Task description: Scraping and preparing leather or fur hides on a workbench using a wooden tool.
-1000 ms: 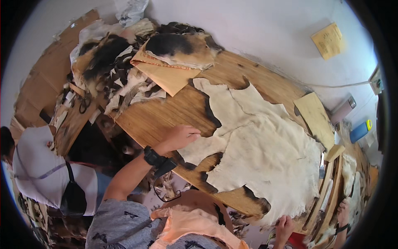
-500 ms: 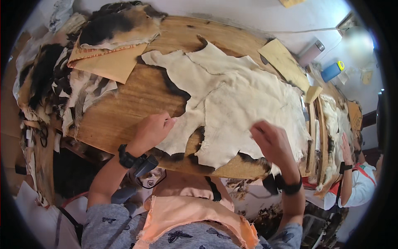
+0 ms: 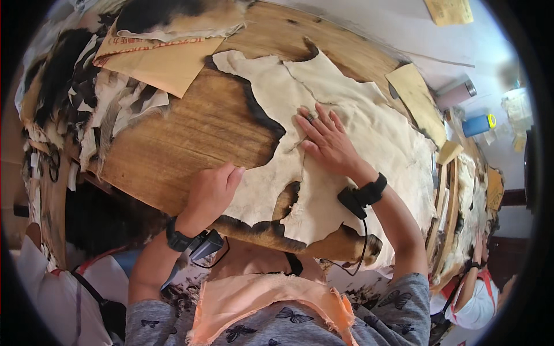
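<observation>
A cream hide with dark fur along its ragged edges lies skin side up on the wooden tabletop. My left hand is curled at the hide's left edge with its fingers closed on it. My right hand lies open and flat on the middle of the hide, fingers spread beside a seam-like crease. Both wrists wear black strapped devices with cables.
Furs and scraps are piled at the left, with a folded brown paper. A board, blue bottle and pink flask stand or lie at the right. Co-workers are at both sides.
My right hand has risen from low at the right onto the hide's middle and spread flat. My left hand stays at the edge. The camera view has shifted.
</observation>
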